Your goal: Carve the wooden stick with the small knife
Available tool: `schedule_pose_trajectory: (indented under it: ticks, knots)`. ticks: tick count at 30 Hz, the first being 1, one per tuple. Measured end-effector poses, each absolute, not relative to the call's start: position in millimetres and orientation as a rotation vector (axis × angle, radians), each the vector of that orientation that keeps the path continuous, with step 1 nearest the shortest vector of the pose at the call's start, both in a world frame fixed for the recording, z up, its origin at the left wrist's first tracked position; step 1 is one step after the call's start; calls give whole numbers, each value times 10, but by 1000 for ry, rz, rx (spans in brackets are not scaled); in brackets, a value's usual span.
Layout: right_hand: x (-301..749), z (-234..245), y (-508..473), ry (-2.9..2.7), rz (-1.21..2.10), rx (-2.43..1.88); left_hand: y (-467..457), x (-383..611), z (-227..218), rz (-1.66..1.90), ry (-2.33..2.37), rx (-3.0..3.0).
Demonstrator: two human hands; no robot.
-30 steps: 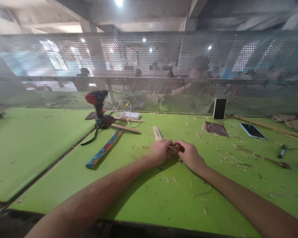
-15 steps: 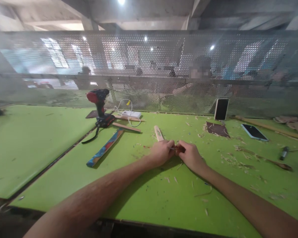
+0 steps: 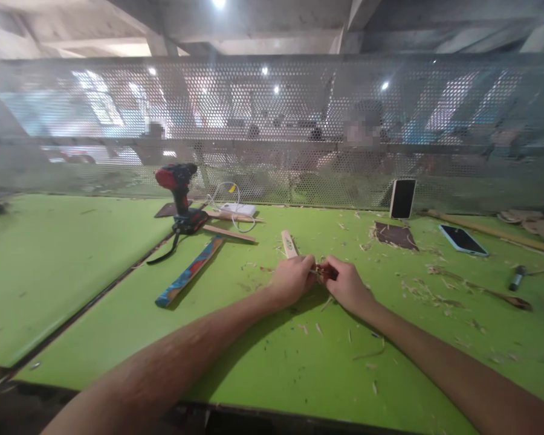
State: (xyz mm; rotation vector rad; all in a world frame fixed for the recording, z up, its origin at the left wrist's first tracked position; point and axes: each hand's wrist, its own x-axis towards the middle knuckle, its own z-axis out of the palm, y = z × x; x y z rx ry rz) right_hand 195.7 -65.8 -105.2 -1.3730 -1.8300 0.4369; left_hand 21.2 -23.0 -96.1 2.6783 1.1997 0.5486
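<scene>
Both my hands meet over the middle of the green table (image 3: 263, 362). My left hand (image 3: 292, 278) is closed around a pale wooden stick (image 3: 289, 243) whose far end juts out past the knuckles. My right hand (image 3: 347, 284) is closed on a small dark red-brown tool (image 3: 326, 272), whose tip touches the stick between my two hands. Most of the tool is hidden by my fingers.
A red and black cordless drill (image 3: 179, 192) stands at the back left, by a painted wooden slat (image 3: 189, 272), thin sticks and a white power bank (image 3: 238, 209). Sandpaper (image 3: 394, 235), two phones (image 3: 402, 198) (image 3: 462, 240), a marker (image 3: 515, 278) and wood shavings lie right. Perforated metal screen (image 3: 272, 127) behind.
My hands stay together on the stick and tool with only slight shifts; the view has wobbled a little.
</scene>
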Motion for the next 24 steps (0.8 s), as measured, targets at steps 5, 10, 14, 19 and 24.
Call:
schedule_pose_trajectory:
  ticks: [5, 10, 14, 19, 24]
  knots:
    - [1939, -1047, -666, -1855, 406, -1411, -258, 202, -914, 532, 1201, 2667]
    - [1973, -1047, -647, -1833, 385, -1418, -244, 217, -926, 563, 1224, 2636]
    - [2016, -1030, -624, -1824, 364, -1420, -222, 231, -957, 582, 1243, 2624]
    - [2006, -1032, -630, -1856, 371, -1411, -217, 234, -956, 593, 1210, 2621]
    - [2005, -1046, -629, -1860, 319, -1440, -222, 226, -932, 567, 1196, 2645]
